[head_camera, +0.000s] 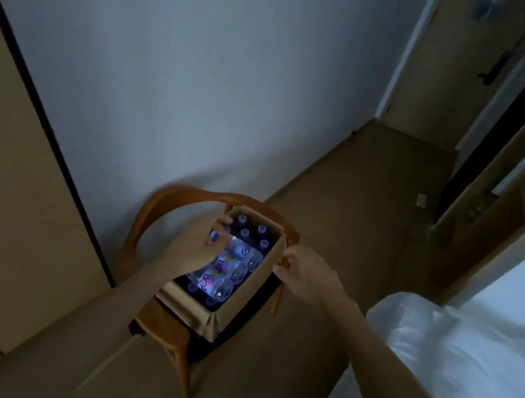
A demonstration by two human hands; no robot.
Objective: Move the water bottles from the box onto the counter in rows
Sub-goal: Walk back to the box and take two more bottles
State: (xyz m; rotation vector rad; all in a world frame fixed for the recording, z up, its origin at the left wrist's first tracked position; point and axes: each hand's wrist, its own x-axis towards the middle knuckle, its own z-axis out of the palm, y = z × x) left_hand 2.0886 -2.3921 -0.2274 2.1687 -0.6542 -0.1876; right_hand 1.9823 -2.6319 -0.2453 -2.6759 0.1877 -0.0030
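Observation:
An open cardboard box (249, 287) stands on a wooden chair (161, 213) by the wall. Inside, several upright water bottles (260, 233) with pale purple caps fill the far end. Other clear bottles with colourful labels (224, 272) lie on their sides on top. My left hand (200, 240) reaches into the box, its fingers curled round the cap end of one lying bottle. My right hand (302, 275) pinches the box's right rim. The counter is not in view.
A pale wall rises behind the chair, with a tan panel (1, 155) on the left. A bed with white bedding (454, 370) lies at the right. Brown floor (367, 188) runs to a door (451, 56) at the far end. Wooden shelving (496, 203) lines the right side.

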